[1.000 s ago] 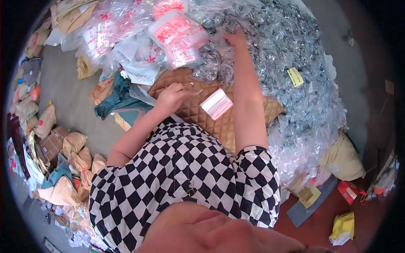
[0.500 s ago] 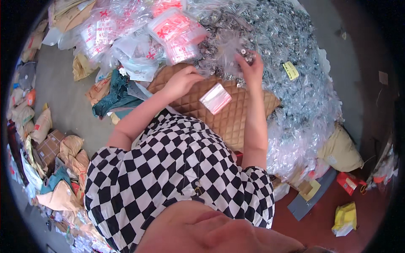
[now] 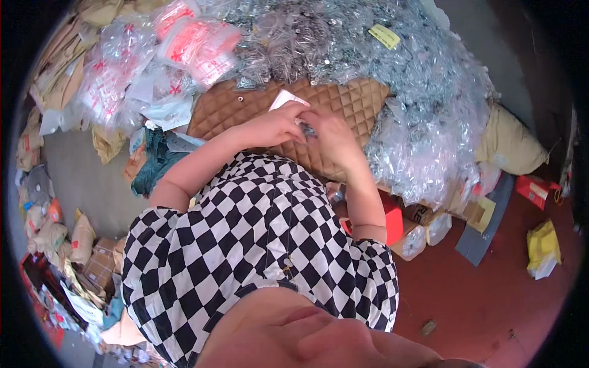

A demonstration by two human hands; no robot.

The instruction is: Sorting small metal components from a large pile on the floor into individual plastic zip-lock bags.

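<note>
My left hand (image 3: 276, 127) and my right hand (image 3: 333, 138) meet above a brown quilted pad (image 3: 221, 114). My right fingers curl round a few small dark and silvery metal parts (image 3: 308, 130). The left fingertips are pinched together against that hand, and what they grip is too small to make out. Just beyond my hands lies a small flat stack of clear bags (image 3: 286, 99), partly covered by the left hand. A small metal ring (image 3: 240, 99) rests on the pad further left.
Across the far side and right spreads a big heap of small metal parts in clear bags (image 3: 417, 147), with a yellow label (image 3: 384, 36) on it. Red-printed plastic bags (image 3: 199, 52) are piled at far left. A beige sack (image 3: 512, 140) and a red box (image 3: 392, 214) stand right.
My right hand has come back from the heap to the pad with metal parts in it. My left hand has moved right to meet it. The whole view has shifted.
</note>
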